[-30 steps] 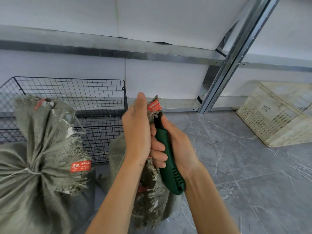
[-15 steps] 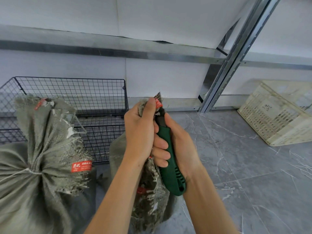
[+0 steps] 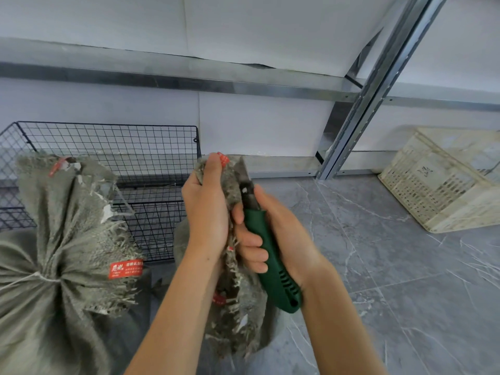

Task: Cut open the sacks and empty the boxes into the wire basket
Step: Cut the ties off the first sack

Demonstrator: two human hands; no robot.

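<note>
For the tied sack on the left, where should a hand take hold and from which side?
On the left sack, probably the gathered neck, just above the white string tie, reached from above. The cloth narrows there and stands up, so fingers can wrap it, as the left hand grips the other sack.

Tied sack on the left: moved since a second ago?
No. The tied sack keeps its place in front of the wire basket.

White panelled wall (image 3: 257,125) at back. Grey metal rail (image 3: 189,79) ran across it, meeting a metal upright (image 3: 378,85) at right. Floor (image 3: 405,280) was grey veined tile. Cream plastic crate (image 3: 443,182) stood far right. Light even.
</note>
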